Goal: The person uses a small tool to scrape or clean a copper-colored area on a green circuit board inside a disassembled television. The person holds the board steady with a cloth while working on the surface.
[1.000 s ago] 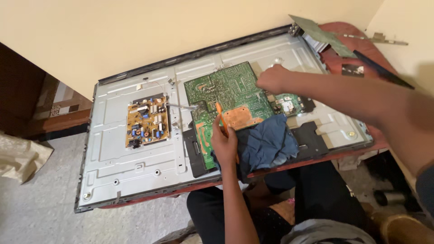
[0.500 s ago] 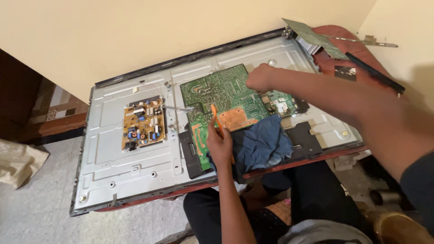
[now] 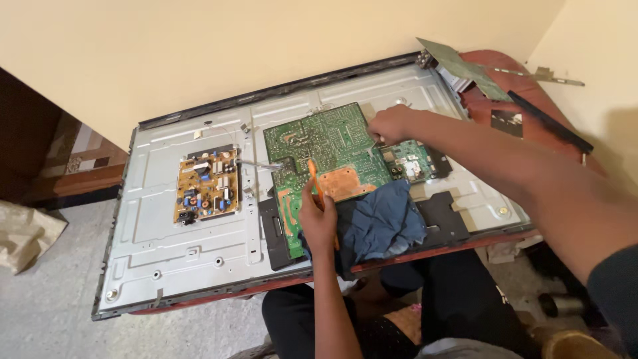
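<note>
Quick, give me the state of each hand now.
Left hand: closed on the orange tool.
Right hand: fingers pinched at the green circuit board; what they hold cannot be told.

Lower part of green circuit board [image 3: 325, 143] hidden under blue cloth [image 3: 382, 223]; right forearm cut off at right frame edge.

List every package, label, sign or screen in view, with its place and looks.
Flat-screen panel: face down on the table, its wide grey metal back up, dark frame at the edges.
Small label: pale rectangle near the panel's upper left.
No packages or signs.
</note>
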